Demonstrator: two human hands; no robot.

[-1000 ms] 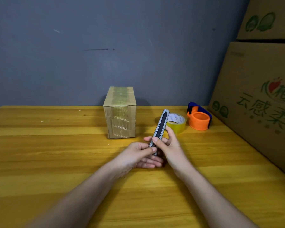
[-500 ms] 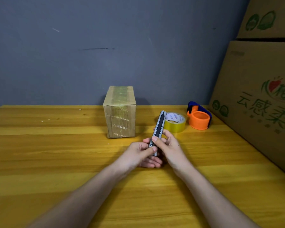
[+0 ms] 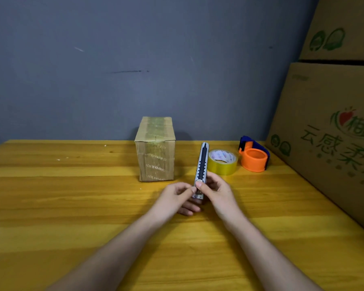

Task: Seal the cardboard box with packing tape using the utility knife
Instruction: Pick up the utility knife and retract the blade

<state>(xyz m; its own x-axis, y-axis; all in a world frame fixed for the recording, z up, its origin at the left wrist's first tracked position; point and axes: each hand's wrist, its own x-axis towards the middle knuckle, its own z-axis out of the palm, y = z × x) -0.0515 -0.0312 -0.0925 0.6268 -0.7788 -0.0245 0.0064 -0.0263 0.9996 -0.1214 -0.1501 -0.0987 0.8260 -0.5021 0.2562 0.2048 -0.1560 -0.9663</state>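
Observation:
A small cardboard box (image 3: 156,150) stands upright on the wooden table (image 3: 61,196), its top and front covered with tape. A silver utility knife (image 3: 202,164) with a black slider points away from me, just right of the box. My right hand (image 3: 218,192) grips its lower end, thumb on the slider. My left hand (image 3: 177,198) pinches the same end from the left. No blade shows at the tip. A yellow roll of packing tape (image 3: 222,162) lies flat behind the knife.
An orange and blue tape dispenser (image 3: 253,157) sits right of the tape roll. Large printed cardboard cartons (image 3: 332,131) are stacked along the table's right side. A grey wall (image 3: 135,59) rises behind the table.
The knife has swung slightly toward upright and both hands have shifted a little away from me. Box, tape roll and dispenser have not moved.

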